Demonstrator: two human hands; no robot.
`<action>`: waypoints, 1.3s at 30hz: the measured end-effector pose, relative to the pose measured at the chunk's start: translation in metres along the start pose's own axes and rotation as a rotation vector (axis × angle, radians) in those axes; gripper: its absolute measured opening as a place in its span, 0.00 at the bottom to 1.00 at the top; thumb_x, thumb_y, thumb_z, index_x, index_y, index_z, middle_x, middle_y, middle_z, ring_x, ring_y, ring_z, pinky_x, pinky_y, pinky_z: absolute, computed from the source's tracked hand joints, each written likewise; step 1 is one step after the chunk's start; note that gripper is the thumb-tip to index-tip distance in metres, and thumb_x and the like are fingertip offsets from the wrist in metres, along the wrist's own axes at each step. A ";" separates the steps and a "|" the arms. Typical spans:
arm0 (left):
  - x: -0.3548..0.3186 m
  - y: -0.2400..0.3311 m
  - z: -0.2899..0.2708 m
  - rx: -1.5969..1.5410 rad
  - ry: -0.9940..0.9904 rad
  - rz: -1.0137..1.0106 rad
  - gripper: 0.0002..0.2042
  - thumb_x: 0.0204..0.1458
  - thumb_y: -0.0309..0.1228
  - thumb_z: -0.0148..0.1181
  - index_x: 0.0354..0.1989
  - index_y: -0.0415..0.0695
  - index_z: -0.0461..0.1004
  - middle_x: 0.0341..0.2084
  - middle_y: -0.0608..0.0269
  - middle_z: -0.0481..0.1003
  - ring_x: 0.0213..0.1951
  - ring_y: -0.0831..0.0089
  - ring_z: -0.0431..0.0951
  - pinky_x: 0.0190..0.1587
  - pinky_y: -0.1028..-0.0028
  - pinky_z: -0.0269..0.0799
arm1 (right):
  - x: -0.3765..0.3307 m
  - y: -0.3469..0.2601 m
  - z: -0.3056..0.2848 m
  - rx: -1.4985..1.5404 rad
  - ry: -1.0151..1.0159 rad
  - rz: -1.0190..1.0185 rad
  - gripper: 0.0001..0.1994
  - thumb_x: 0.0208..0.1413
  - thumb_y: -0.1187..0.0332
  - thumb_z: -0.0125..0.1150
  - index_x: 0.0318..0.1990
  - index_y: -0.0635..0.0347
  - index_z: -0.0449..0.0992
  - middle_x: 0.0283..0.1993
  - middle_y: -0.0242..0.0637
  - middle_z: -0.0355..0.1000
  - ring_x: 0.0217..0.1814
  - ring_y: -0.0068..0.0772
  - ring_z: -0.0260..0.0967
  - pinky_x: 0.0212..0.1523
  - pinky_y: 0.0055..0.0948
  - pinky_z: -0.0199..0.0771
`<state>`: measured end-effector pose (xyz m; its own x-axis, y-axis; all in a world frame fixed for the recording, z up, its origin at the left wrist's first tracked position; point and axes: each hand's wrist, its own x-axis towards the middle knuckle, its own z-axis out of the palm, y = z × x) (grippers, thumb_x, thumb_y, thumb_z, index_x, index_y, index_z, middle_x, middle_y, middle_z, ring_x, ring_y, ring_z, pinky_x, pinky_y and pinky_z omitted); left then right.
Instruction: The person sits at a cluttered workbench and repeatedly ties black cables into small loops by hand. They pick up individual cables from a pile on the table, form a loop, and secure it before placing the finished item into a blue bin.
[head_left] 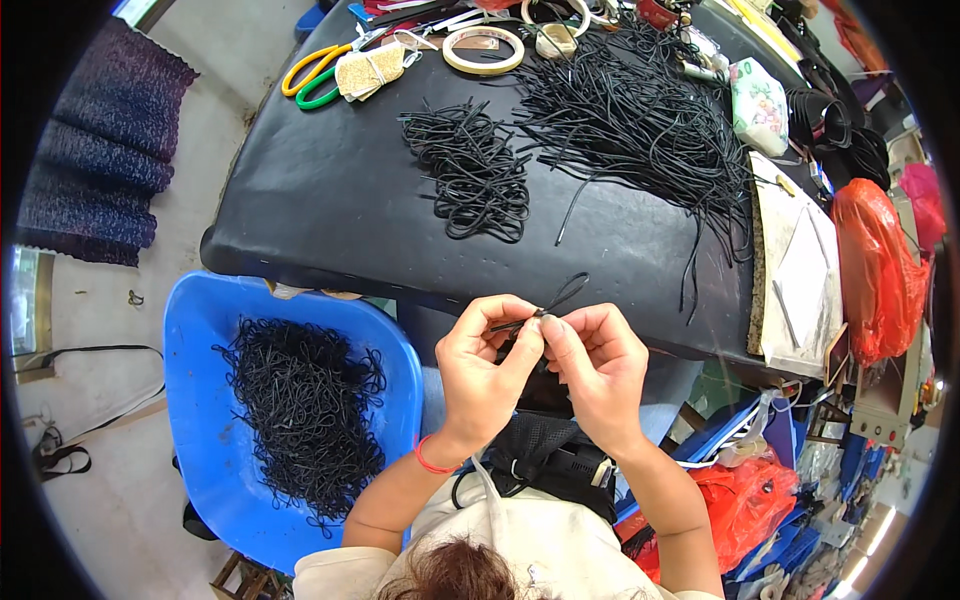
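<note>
Just off the table's near edge, a thin black cord (568, 291) is pinched between my two hands, its loop sticking up above the fingertips. My left hand (487, 362) closes thumb and fingers on it, and a short length shows behind the left thumb. Thumb against fingers, my right hand (598, 368) grips the same cord where the tips of both hands meet. Whether a knot lies under the fingertips is hidden. Farther back on the table are a small pile of looped black cords (470, 170) and a larger spread of loose straight black cords (640, 110).
A blue tub (185, 400) at the left holds a heap of black cord loops (300, 410). Scissors (318, 75), a tape roll (483, 38) and a tissue pack (760, 105) lie on the black table (330, 190). Red plastic bags (875, 270) hang at the right.
</note>
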<state>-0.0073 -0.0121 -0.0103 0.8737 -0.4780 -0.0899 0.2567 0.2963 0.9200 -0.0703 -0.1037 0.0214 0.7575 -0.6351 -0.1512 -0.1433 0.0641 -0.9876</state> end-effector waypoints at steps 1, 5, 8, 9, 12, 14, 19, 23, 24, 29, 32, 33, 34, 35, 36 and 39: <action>0.000 -0.001 0.002 0.015 0.031 0.023 0.07 0.48 0.19 0.57 0.35 0.35 0.70 0.30 0.62 0.73 0.33 0.81 0.73 0.38 0.81 0.70 | 0.000 0.003 0.004 0.015 0.016 -0.026 0.06 0.51 0.73 0.60 0.30 0.66 0.69 0.26 0.32 0.72 0.26 0.14 0.67 0.27 0.15 0.68; 0.002 0.004 -0.001 0.051 0.045 0.044 0.06 0.46 0.19 0.59 0.34 0.35 0.71 0.29 0.63 0.74 0.33 0.81 0.73 0.38 0.81 0.70 | 0.009 -0.003 0.003 0.171 -0.012 0.042 0.09 0.50 0.73 0.62 0.27 0.64 0.66 0.24 0.30 0.70 0.24 0.13 0.65 0.24 0.14 0.66; 0.003 0.009 -0.005 0.075 -0.012 0.009 0.05 0.46 0.19 0.59 0.32 0.35 0.71 0.30 0.62 0.74 0.33 0.80 0.74 0.38 0.80 0.71 | 0.014 0.000 -0.005 0.205 -0.055 0.104 0.10 0.49 0.72 0.63 0.27 0.62 0.65 0.22 0.28 0.68 0.21 0.11 0.63 0.21 0.12 0.62; 0.003 0.010 -0.005 0.085 -0.028 0.012 0.05 0.46 0.19 0.59 0.32 0.35 0.71 0.30 0.61 0.75 0.33 0.80 0.74 0.38 0.80 0.71 | 0.015 -0.002 -0.005 0.233 -0.083 0.145 0.11 0.48 0.72 0.64 0.27 0.62 0.65 0.21 0.28 0.68 0.21 0.11 0.62 0.21 0.12 0.61; 0.005 0.011 -0.002 0.153 -0.065 0.037 0.05 0.45 0.19 0.59 0.30 0.35 0.71 0.28 0.60 0.76 0.32 0.78 0.76 0.37 0.78 0.72 | 0.015 -0.003 -0.004 0.272 -0.077 0.185 0.10 0.49 0.70 0.63 0.30 0.63 0.67 0.22 0.27 0.67 0.23 0.11 0.62 0.22 0.12 0.63; 0.006 0.012 -0.003 0.277 -0.084 0.124 0.05 0.43 0.19 0.60 0.30 0.36 0.71 0.27 0.59 0.76 0.30 0.76 0.76 0.36 0.78 0.72 | 0.016 -0.001 -0.005 0.238 -0.100 0.170 0.10 0.48 0.70 0.64 0.33 0.63 0.69 0.26 0.27 0.66 0.27 0.12 0.63 0.25 0.12 0.64; 0.006 0.020 -0.008 0.489 -0.157 0.194 0.05 0.42 0.19 0.59 0.29 0.36 0.72 0.26 0.59 0.76 0.30 0.74 0.77 0.36 0.77 0.73 | 0.021 -0.001 -0.018 0.094 -0.220 0.080 0.13 0.48 0.70 0.64 0.41 0.61 0.74 0.33 0.26 0.64 0.35 0.14 0.61 0.34 0.15 0.65; 0.003 0.027 -0.009 0.337 -0.243 -0.010 0.08 0.44 0.19 0.57 0.35 0.37 0.70 0.29 0.60 0.75 0.34 0.76 0.76 0.38 0.78 0.72 | 0.022 0.001 -0.016 0.308 -0.135 0.165 0.08 0.49 0.67 0.62 0.31 0.61 0.72 0.31 0.24 0.64 0.32 0.14 0.60 0.32 0.15 0.60; 0.003 0.029 -0.009 0.272 -0.257 -0.083 0.09 0.45 0.18 0.57 0.37 0.37 0.69 0.30 0.60 0.75 0.35 0.77 0.76 0.39 0.78 0.71 | 0.022 0.000 -0.015 0.331 -0.111 0.201 0.08 0.51 0.66 0.60 0.29 0.60 0.71 0.29 0.23 0.65 0.31 0.12 0.59 0.30 0.13 0.58; 0.008 0.038 -0.015 0.095 -0.338 -0.347 0.14 0.47 0.20 0.58 0.44 0.37 0.68 0.37 0.59 0.73 0.41 0.79 0.72 0.44 0.79 0.69 | 0.015 0.000 -0.007 0.223 -0.029 0.116 0.08 0.55 0.66 0.57 0.30 0.61 0.70 0.27 0.22 0.64 0.28 0.10 0.57 0.29 0.13 0.57; 0.004 0.028 -0.012 0.032 -0.335 -0.351 0.14 0.48 0.24 0.60 0.44 0.37 0.70 0.33 0.62 0.74 0.34 0.82 0.73 0.36 0.82 0.70 | 0.011 -0.001 -0.006 0.198 -0.046 0.092 0.08 0.56 0.66 0.55 0.30 0.61 0.70 0.26 0.22 0.64 0.28 0.10 0.55 0.28 0.13 0.57; 0.003 0.027 -0.013 0.071 -0.346 -0.348 0.12 0.48 0.23 0.60 0.43 0.36 0.71 0.33 0.61 0.75 0.34 0.81 0.74 0.36 0.81 0.71 | 0.010 0.000 -0.006 0.185 -0.062 0.090 0.08 0.57 0.66 0.55 0.30 0.61 0.69 0.26 0.22 0.63 0.28 0.09 0.55 0.28 0.13 0.57; 0.002 0.027 -0.014 0.111 -0.356 -0.344 0.11 0.49 0.22 0.59 0.41 0.35 0.72 0.32 0.60 0.75 0.34 0.80 0.75 0.36 0.81 0.72 | 0.009 0.003 -0.006 0.126 -0.035 0.049 0.09 0.57 0.66 0.53 0.29 0.62 0.69 0.25 0.22 0.63 0.27 0.10 0.54 0.27 0.14 0.57; 0.002 0.027 -0.015 0.149 -0.368 -0.341 0.09 0.49 0.22 0.58 0.39 0.35 0.72 0.32 0.59 0.76 0.34 0.79 0.76 0.35 0.81 0.73 | 0.009 0.005 -0.006 0.122 0.000 0.027 0.09 0.57 0.66 0.53 0.29 0.62 0.69 0.25 0.22 0.63 0.27 0.10 0.54 0.27 0.14 0.57; 0.002 0.026 -0.012 0.151 -0.353 -0.315 0.08 0.49 0.23 0.59 0.38 0.35 0.73 0.29 0.61 0.76 0.32 0.80 0.76 0.34 0.81 0.73 | 0.010 0.006 -0.006 0.117 0.034 0.005 0.10 0.58 0.65 0.53 0.29 0.62 0.68 0.25 0.22 0.63 0.26 0.10 0.54 0.27 0.14 0.57; 0.004 0.029 -0.010 0.201 -0.325 -0.291 0.07 0.49 0.23 0.59 0.37 0.36 0.73 0.27 0.63 0.75 0.30 0.82 0.74 0.32 0.82 0.72 | 0.010 0.004 -0.007 0.135 0.013 0.022 0.11 0.57 0.65 0.53 0.28 0.62 0.69 0.23 0.21 0.63 0.25 0.10 0.54 0.26 0.15 0.57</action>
<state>0.0078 0.0032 0.0120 0.5946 -0.7609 -0.2599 0.3583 -0.0386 0.9328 -0.0679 -0.1148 0.0161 0.7464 -0.6426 -0.1730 -0.0720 0.1804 -0.9810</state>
